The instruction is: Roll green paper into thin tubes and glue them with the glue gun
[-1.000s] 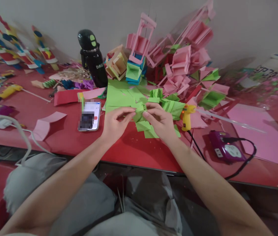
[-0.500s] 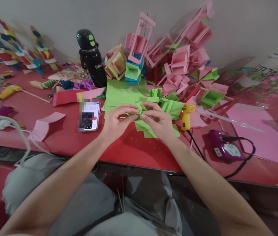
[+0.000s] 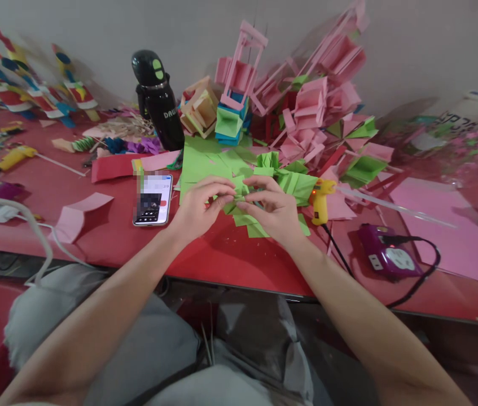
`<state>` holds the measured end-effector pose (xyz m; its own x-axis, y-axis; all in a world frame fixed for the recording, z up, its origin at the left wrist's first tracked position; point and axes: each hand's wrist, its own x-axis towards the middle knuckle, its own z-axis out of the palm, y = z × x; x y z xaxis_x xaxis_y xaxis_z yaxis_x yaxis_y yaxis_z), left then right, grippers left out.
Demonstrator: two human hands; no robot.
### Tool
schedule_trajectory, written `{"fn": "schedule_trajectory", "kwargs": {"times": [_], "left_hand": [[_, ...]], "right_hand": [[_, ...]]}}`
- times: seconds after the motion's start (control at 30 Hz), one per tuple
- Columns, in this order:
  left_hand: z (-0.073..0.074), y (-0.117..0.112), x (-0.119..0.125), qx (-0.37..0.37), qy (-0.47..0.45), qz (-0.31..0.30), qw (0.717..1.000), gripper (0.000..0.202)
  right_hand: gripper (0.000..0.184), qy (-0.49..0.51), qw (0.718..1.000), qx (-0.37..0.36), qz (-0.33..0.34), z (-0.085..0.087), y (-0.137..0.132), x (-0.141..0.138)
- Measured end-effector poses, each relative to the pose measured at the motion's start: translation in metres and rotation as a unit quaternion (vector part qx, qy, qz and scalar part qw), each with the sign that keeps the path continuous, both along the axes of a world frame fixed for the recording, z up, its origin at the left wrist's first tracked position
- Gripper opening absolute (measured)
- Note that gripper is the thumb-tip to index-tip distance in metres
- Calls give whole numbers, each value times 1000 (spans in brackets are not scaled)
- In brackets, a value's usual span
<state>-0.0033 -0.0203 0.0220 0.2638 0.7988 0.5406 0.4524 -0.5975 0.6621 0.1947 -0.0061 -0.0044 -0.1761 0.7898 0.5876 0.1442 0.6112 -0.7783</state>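
Observation:
Between my two hands is a small piece of green paper (image 3: 239, 190), raised a little above the table. My left hand (image 3: 202, 206) pinches its left side with thumb and fingertips. On the opposite side, the thumb and fingers of my right hand (image 3: 276, 207) are closed on the same paper. My fingertips cover part of it, so its exact folded shape is hard to make out. Under and behind the hands lie green paper sheets (image 3: 198, 160) and cut pieces. Folded green paper (image 3: 295, 186) sits just beyond my right hand.
A yellow hot glue gun (image 3: 320, 210) stands right of my hands, near a purple power strip (image 3: 385, 254). Left are a phone (image 3: 153, 200) and a black bottle (image 3: 160, 107). Pink paper models (image 3: 310, 104) pile up against the wall. The red table's (image 3: 230, 265) front edge is close to me.
The fingertips of both hands have shifted slightly on the green paper, with a little more of it showing between them. Other things on the table stay put.

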Motion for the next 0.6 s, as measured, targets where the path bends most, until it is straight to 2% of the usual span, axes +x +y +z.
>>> {"fn": "schedule_trajectory", "kwargs": {"times": [0.23,0.4,0.6], "left_hand": [[-2,3,-5,54,26,-24,998,11],[-3,0,-5,91,92,1,992,16],[-1,-5,-1,126,174,26,976,19]], "right_hand": [[7,13,1000,-2,16,2,0,-1],[9,-9,1000,-11,21,4,-4,-2],[6,-48,999,12,5,7,-7,-2]]}}
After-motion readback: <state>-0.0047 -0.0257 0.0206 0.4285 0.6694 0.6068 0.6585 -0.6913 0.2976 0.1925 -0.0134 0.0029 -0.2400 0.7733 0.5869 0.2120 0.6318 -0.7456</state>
